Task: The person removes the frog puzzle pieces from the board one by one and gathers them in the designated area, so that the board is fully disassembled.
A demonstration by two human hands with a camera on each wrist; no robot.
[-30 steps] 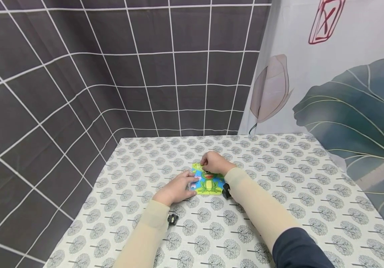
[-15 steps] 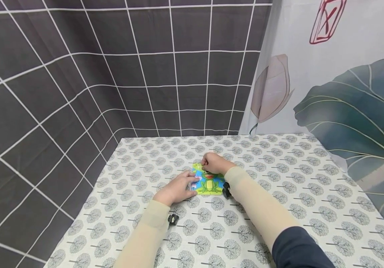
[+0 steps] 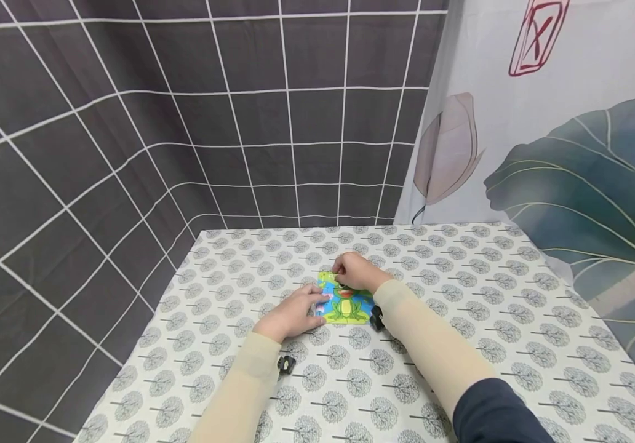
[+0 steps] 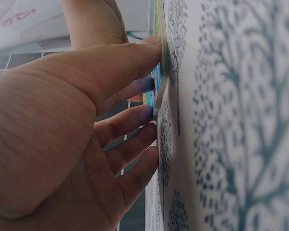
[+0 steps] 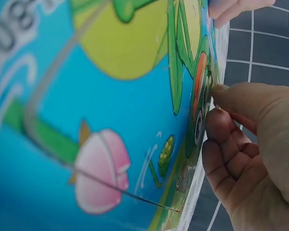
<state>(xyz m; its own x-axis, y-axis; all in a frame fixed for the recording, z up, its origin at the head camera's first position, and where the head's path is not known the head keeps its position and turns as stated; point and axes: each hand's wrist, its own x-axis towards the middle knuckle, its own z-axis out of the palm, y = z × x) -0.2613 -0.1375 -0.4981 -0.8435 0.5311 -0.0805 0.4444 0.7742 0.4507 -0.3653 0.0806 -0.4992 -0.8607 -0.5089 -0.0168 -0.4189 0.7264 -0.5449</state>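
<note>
Head view shows almost nothing has moved over the last second. My left hand (image 3: 291, 315) still rests with straight fingers against the left edge of the frog puzzle (image 3: 345, 306), steadying it flat on the tree-print tablecloth (image 3: 461, 320). My right hand (image 3: 357, 272) stays at the puzzle's far edge, fingers curled, thumb and forefinger pinching at a piece by the frog's head. I judge that piece is still being worked into place, not yet seated.

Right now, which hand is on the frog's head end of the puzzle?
The right hand, fingers curled at the far edge of the frog puzzle. The left hand only touches its left edge with straighter fingers.
</note>
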